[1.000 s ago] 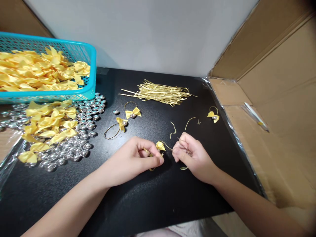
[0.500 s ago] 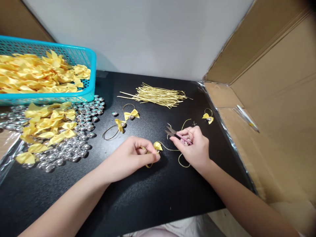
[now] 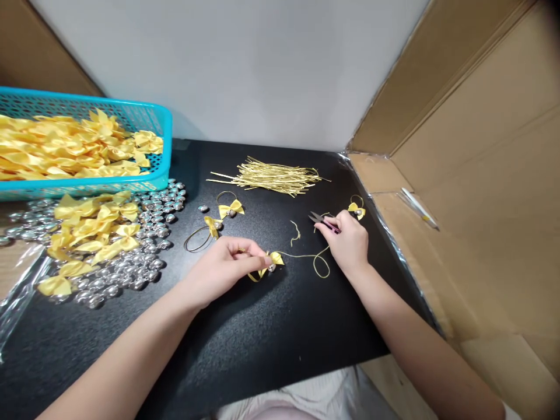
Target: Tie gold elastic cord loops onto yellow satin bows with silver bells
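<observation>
My left hand pinches a yellow ribbon bow just over the black table. A silver bead hangs at the bow, and the fingers partly hide both. From the bow a thin gold cord runs right and curls into a loop near my right hand. That hand is closed around small scissors, their dark blades pointing left and slightly parted. A short cord scrap lies between the hands. Beyond my left hand lie two looped bows with beads.
A blue basket full of yellow bows stands at the left. Before it are silver beads with loose bows on top. Gold cords lie bundled at the back. Another looped bow is by the right edge, with white tweezers beyond.
My right hand has drawn the scissors away to the right, farther from the bow. My left hand keeps its pinch on the bow. The whole view has shifted slightly.
</observation>
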Tool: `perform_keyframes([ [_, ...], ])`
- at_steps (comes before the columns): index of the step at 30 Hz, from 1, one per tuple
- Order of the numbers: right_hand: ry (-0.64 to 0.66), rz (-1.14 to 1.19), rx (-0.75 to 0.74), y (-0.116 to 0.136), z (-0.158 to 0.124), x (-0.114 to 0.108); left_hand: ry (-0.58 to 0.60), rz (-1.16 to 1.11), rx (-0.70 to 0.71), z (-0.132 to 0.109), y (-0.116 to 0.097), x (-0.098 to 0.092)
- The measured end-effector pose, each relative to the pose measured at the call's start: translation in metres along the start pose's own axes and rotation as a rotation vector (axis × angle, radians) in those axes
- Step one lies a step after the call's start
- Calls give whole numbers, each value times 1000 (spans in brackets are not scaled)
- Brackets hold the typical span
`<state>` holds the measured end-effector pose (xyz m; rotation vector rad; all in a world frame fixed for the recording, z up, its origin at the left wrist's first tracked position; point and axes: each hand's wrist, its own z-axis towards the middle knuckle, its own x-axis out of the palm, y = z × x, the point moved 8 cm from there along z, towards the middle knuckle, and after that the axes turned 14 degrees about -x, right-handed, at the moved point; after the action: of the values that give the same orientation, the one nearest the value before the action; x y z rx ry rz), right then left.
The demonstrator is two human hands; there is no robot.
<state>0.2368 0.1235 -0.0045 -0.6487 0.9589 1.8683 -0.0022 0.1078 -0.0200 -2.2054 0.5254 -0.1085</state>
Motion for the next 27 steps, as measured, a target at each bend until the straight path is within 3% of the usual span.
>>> perform_keyframes([
  [15,-51,212,55,-6,-6,3,6,-11,-30,3,6,1],
  [19,-116,279,85,-2,-7,-7,42,-85,-25,4,8,4],
  [21,-175,438,108,3,-8,-15,69,-130,-28,4,10,6],
  [24,-192,885,146,19,-8,-17,115,-198,-45,5,12,12],
  [27,-27,1249,214,43,-13,-4,144,-282,-62,5,12,17],
])
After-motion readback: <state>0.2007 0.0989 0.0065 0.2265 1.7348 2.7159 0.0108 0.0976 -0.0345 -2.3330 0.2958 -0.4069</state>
